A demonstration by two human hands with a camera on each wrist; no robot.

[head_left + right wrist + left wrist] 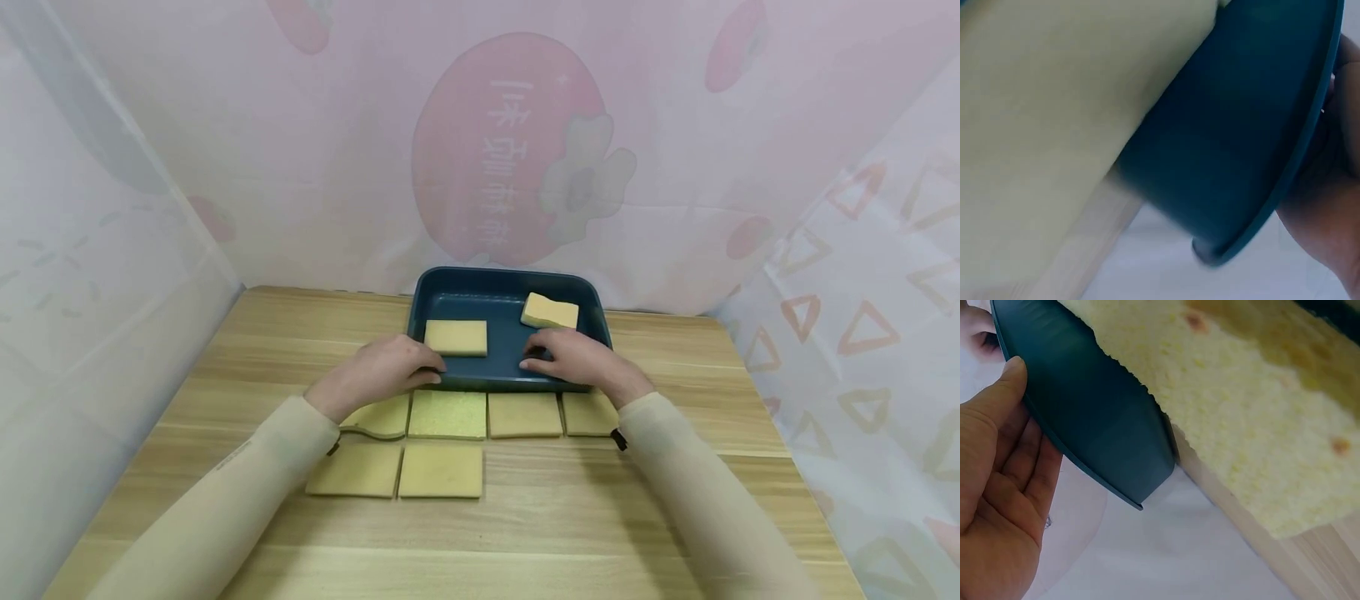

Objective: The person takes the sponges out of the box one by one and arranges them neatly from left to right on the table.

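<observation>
A dark teal tray stands at the middle of the wooden table. One yellow sponge lies flat in it; another leans tilted against the back right corner. My left hand is at the tray's front left corner. In the left wrist view its fingers are straight and the thumb tip touches the tray rim. My right hand lies over the front right rim, its relaxed fingers reaching inside. The right wrist view shows the tray wall against that hand.
Several yellow sponges lie in two rows just in front of the tray, among them one in the near row and one closer to me. Pink patterned curtains close off the back and both sides of the table.
</observation>
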